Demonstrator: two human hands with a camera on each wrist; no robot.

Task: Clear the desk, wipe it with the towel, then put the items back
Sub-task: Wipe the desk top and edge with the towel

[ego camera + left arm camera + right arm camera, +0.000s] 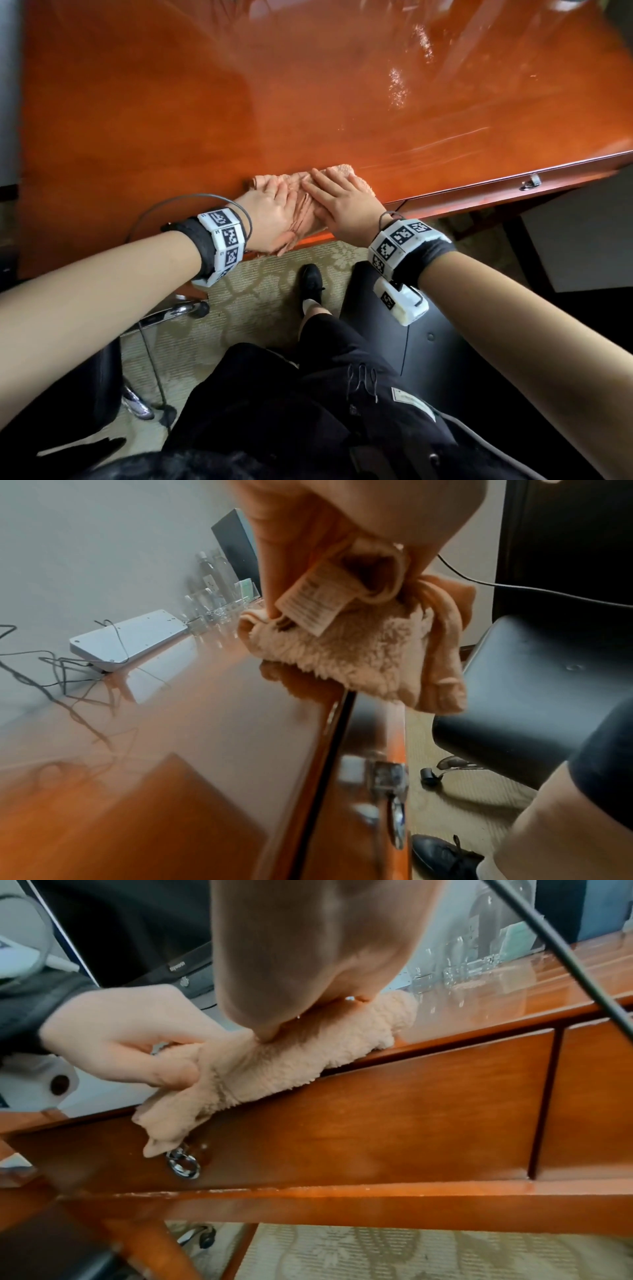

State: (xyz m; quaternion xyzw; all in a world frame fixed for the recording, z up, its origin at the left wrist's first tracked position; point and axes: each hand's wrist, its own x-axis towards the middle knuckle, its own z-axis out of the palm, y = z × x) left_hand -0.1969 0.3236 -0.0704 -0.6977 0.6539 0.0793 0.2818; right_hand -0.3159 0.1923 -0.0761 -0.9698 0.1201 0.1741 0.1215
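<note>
While both hands work at the near edge of the desk, the peach towel lies bunched right on that edge, part of it drooping over the drawer front toward a metal ring pull. The left hand has its thumb and fingers curled around the towel's hanging end, pinching the cloth; the left wrist view shows a white care label sticking out from that grip. The right hand lies flat on top of the towel with fingers straight and spread, pressing it against the wood, not gripping it. The two hands touch over the cloth. Below the edge I can see patterned carpet, a black shoe and a black chair seat. Farther across the glossy orange-brown top, a white box with thin cables sits against the wall. Beyond it stand clear bottles and glasses, blurred, beside a dark monitor at the back.
</note>
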